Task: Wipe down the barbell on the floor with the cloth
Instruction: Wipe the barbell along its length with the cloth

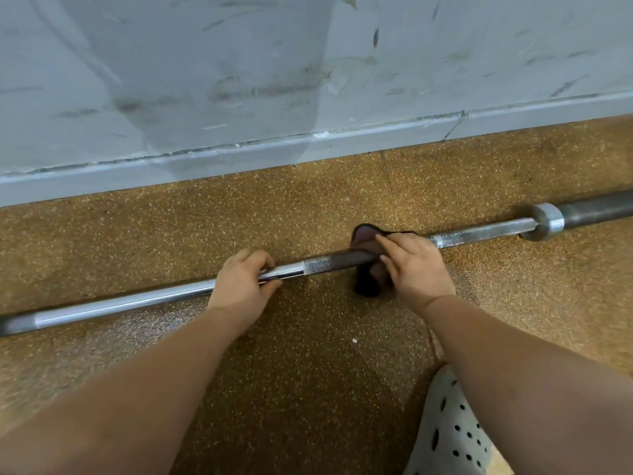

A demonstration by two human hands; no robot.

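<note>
Both hands on the barbell [479, 233]: our left hand [241, 286] grips the smooth shaft, our right hand [412, 265] clamps the cloth [366, 265] around the knurling. Barbell lies on the floor [308, 354], near the wall [205, 80].

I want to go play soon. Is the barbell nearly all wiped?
Not yet. The barbell looks shiny by the left hand, perhaps done. Right now the right hand grips the dark cloth draped over it while the left hand holds it. The knurled stretch, collar and dark sleeve beyond look left.
</note>
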